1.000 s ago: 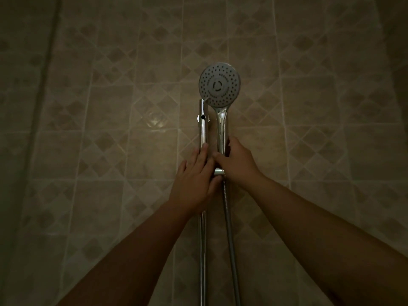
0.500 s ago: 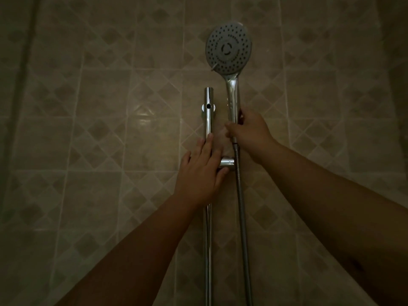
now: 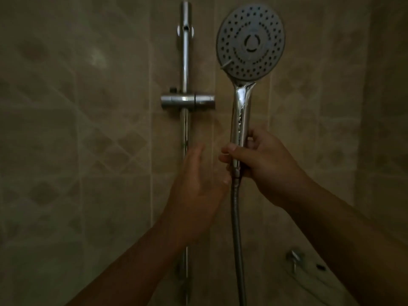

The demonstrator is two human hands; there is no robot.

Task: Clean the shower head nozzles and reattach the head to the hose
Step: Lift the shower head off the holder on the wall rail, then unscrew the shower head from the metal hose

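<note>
A chrome shower head [image 3: 250, 41] with a round grey nozzle face stands upright, facing me, off the wall. My right hand [image 3: 262, 162] grips the bottom of its chrome handle, just above the joint with the ribbed metal hose [image 3: 238, 239], which hangs straight down. To the left, my left hand [image 3: 196, 186] is blurred, fingers relaxed and holding nothing, in front of the slide rail and just left of the hose joint. The empty chrome holder bracket [image 3: 187, 102] sits on the vertical rail [image 3: 185, 62].
Beige patterned tiles [image 3: 88, 129] cover the wall in dim light. A chrome tap fitting [image 3: 294, 259] shows at the lower right, beside my right forearm.
My right hand has lifted the shower head out of the bracket and drawn it right and closer. My left hand has come off the bracket and dropped below it.
</note>
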